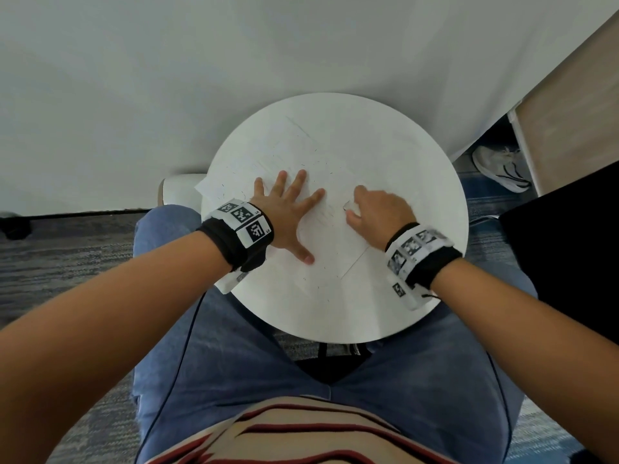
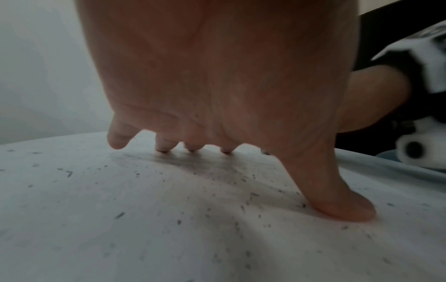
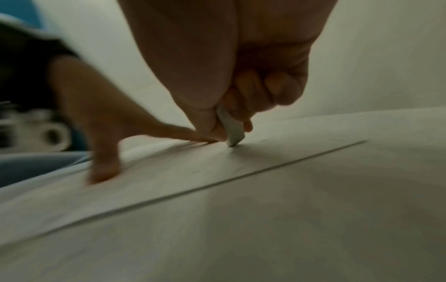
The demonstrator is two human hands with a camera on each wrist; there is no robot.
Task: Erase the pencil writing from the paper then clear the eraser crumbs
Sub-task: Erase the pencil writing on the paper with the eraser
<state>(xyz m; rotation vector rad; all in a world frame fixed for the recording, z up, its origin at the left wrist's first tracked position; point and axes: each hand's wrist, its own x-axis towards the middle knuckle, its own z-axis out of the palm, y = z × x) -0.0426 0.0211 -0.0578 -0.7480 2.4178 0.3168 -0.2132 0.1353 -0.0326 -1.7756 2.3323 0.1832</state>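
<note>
A white sheet of paper (image 1: 330,242) lies on the round white table (image 1: 418,182). My left hand (image 1: 288,209) presses flat on the sheet with spread, straight fingers (image 2: 166,147). My right hand (image 1: 375,209) pinches a small white eraser (image 3: 231,126) between thumb and fingers, its tip touching the paper (image 3: 169,171) just right of the left hand's index finger. Faint pencil marks show near the eraser (image 1: 348,205). Dark eraser crumbs (image 2: 241,206) are scattered over the paper under and around the left hand. The right wrist view is blurred.
A second sheet (image 1: 214,189) sticks out past the table's left edge. A wall stands behind the table. A sneaker (image 1: 502,167) lies on the floor at the right, by a wooden panel (image 1: 569,128). My knees in blue jeans (image 1: 254,356) are under the table's near edge.
</note>
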